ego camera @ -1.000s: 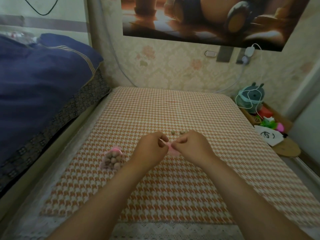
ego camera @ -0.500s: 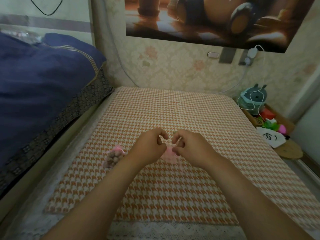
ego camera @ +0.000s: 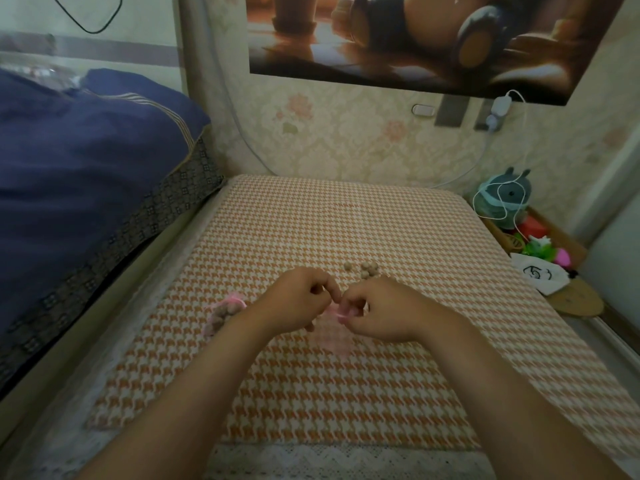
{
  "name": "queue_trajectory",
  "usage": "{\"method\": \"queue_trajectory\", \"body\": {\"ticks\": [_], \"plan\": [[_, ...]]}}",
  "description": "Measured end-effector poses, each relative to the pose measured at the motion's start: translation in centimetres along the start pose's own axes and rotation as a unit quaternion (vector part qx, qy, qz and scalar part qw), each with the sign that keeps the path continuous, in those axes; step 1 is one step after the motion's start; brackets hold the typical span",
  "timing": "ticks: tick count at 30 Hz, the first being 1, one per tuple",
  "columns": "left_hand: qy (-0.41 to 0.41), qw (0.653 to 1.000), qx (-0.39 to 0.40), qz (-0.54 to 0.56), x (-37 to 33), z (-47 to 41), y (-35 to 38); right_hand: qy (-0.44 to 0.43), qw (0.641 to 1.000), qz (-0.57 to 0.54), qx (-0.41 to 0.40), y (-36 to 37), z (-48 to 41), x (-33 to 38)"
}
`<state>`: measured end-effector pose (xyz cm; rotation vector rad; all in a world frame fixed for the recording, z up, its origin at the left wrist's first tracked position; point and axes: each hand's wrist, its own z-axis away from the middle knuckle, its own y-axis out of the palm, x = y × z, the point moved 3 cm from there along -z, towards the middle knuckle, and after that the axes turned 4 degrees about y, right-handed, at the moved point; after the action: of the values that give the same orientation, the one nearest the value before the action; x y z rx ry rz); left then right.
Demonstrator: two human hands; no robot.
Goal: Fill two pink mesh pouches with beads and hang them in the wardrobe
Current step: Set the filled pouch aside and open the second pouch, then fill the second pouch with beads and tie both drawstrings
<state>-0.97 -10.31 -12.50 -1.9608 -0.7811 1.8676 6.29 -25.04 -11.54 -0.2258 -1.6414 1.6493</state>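
Observation:
A thin, flat pink mesh pouch (ego camera: 334, 332) lies on the orange houndstooth cloth (ego camera: 346, 223) between my hands. My left hand (ego camera: 298, 299) and my right hand (ego camera: 377, 311) both pinch its top edge with curled fingers, close together. A second pink mesh pouch (ego camera: 223, 311), full of brown beads, lies just left of my left wrist. Several loose brown beads (ego camera: 365, 269) sit on the cloth just beyond my right hand.
A bed with a dark blue quilt (ego camera: 79, 161) runs along the left. At the right edge, a low shelf holds a teal plush toy (ego camera: 504, 199) with a white cable, small colourful items and a round wooden board (ego camera: 576, 299). Wallpapered wall stands behind.
My hands have shifted slightly toward me and the pouch now hangs flat below my fingers. The loose beads, hidden behind my hands half a second ago, show again.

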Motion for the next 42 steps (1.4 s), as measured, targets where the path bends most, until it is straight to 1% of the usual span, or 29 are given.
{"method": "queue_trajectory", "body": {"ticks": [5,10,15,18,21,26,32,34,37,39,42], "plan": [[0.002,0.999,0.038,-0.008,0.2,-0.2,-0.4,-0.022,0.993,-0.118,-0.008,-0.1,0.2,-0.8],[0.013,0.995,0.082,-0.052,0.2,-0.1,-0.5,-0.021,0.989,-0.146,-0.005,-0.1,0.2,-1.1],[0.010,0.993,0.114,-0.039,0.4,-0.1,-0.6,-0.025,0.982,-0.185,0.025,0.1,0.0,-0.8],[0.029,0.988,0.128,-0.087,1.0,-0.1,-0.7,-0.025,0.986,-0.156,0.047,0.4,-0.2,-1.0],[0.026,0.984,0.128,-0.118,1.4,-0.1,-0.4,-0.012,0.988,-0.143,0.060,0.7,-0.2,-1.4],[0.017,0.986,0.131,-0.102,1.6,-0.1,-0.3,-0.022,0.988,-0.144,0.049,1.1,-0.2,-1.4],[-0.031,0.978,0.169,-0.118,2.4,0.4,1.1,0.013,0.992,-0.069,0.106,2.4,-0.3,-1.6],[-0.034,0.975,0.178,-0.127,2.5,0.5,1.5,0.018,0.991,-0.073,0.115,2.3,-0.1,-1.6],[-0.026,0.972,0.193,-0.131,2.4,0.5,1.6,0.030,0.986,-0.114,0.115,1.6,0.5,-2.3],[-0.026,0.970,0.206,-0.126,2.4,0.5,1.8,0.038,0.986,-0.107,0.123,1.5,0.8,-2.7],[-0.025,0.963,0.221,-0.156,2.4,0.2,2.6,0.047,0.986,-0.091,0.133,1.7,0.9,-2.8]]}}
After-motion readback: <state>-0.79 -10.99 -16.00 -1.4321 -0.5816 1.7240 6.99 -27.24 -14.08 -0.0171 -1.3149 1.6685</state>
